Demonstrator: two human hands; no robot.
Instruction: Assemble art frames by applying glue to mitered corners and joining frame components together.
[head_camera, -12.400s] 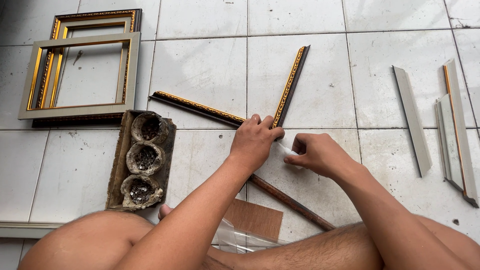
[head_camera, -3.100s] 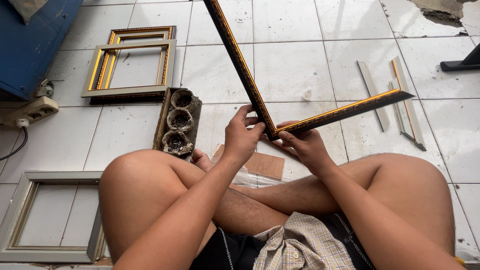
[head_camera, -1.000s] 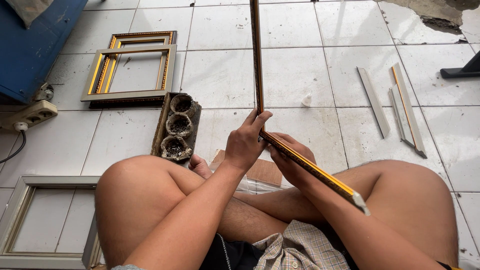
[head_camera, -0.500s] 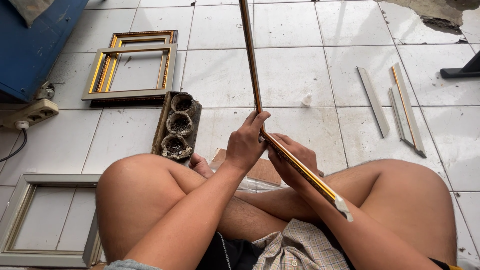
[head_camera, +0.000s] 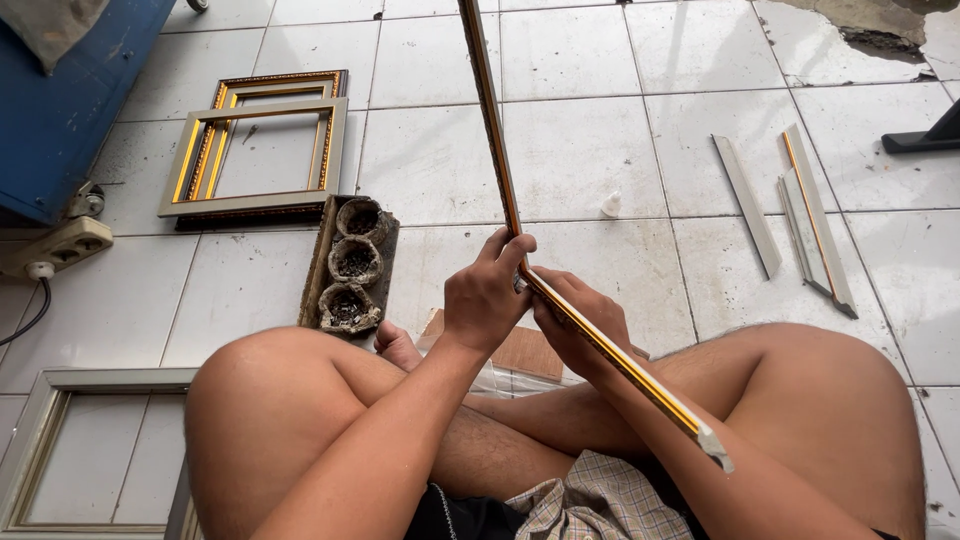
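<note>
I sit cross-legged on a white tiled floor. My left hand (head_camera: 487, 293) and my right hand (head_camera: 580, 320) press together the ends of two dark frame mouldings with gold trim, meeting at a corner between the hands. One moulding strip (head_camera: 487, 110) rises up and away past the top of the view. The other moulding strip (head_camera: 640, 375) slants down to the right over my right forearm, ending in a mitred tip. Both hands are closed around the joint, which is mostly hidden by the fingers.
Two stacked picture frames (head_camera: 255, 145) lie at the far left, with a wooden block holding three crusted cups (head_camera: 350, 265) in front of them. Loose pale moulding strips (head_camera: 800, 215) lie at the right. A grey frame (head_camera: 70, 450), a power strip (head_camera: 50, 245) and a blue cabinet (head_camera: 70, 90) are at the left.
The upright strip has tilted slightly further left at its top. The lower strip has swung a little lower over my right forearm. Both hands keep their hold at the corner.
</note>
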